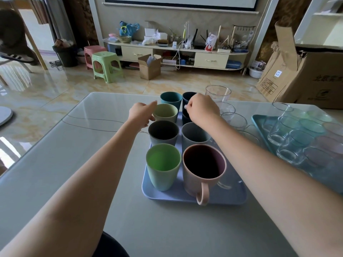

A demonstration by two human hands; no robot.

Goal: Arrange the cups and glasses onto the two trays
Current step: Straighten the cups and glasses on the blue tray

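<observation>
A lavender-blue tray (167, 195) in front of me holds coloured cups in two rows: a pink mug (204, 169), a green cup (163, 169), a grey cup (193, 135), a dark grey cup (163, 133), a pale green cup (166, 113) and a dark navy cup (186, 117). My left hand (142, 113) grips the pale green cup at its left side. My right hand (203, 108) holds the dark navy cup by its rim and hides most of it. A teal cup (171, 99) and another navy cup (188, 97) stand behind. A teal tray (259, 121) at right carries several clear glasses (285, 130).
Clear glasses (233, 118) stand loose on the grey table between the trays, with a tall one (219, 93) at the back. A thin wire (96, 120) lies across the table on the left. A big cardboard box (304, 75) rises behind the right tray.
</observation>
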